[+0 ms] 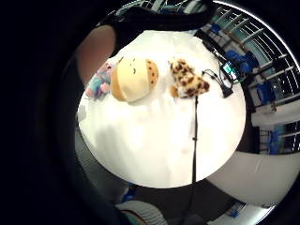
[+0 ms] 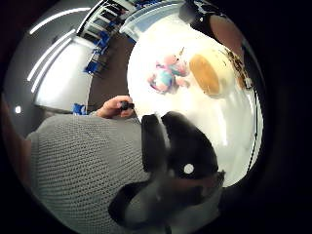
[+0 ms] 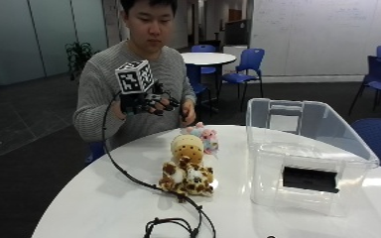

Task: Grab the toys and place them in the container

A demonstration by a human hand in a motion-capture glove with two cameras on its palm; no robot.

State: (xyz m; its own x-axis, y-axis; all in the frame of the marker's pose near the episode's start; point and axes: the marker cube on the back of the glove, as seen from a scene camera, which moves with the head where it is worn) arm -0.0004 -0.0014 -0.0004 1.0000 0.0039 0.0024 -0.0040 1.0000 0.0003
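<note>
Scene: A person in a grey sweater (image 3: pixel 98 84) sits behind a round white table (image 3: pixel 104 198), centre of the outside view.
Right hand: The black-gloved right hand (image 3: pixel 144 103) hovers in the air at upper left of centre, above the table's far edge, fingers spread and relaxed, holding nothing.
Toys: Three soft toys lie in a row at mid-frame: a spotted leopard plush (image 3: pixel 187 179) nearest the camera, a yellow round plush (image 3: pixel 186 147) touching it behind, and a pink-and-blue plush (image 3: pixel 206 135) farthest back.
Container: A clear plastic container (image 3: pixel 309 163) stands open at right, just beside the toys and apart from them.
Other hand: The bare left hand (image 3: pixel 188 111) rests at the table's far edge.
</note>
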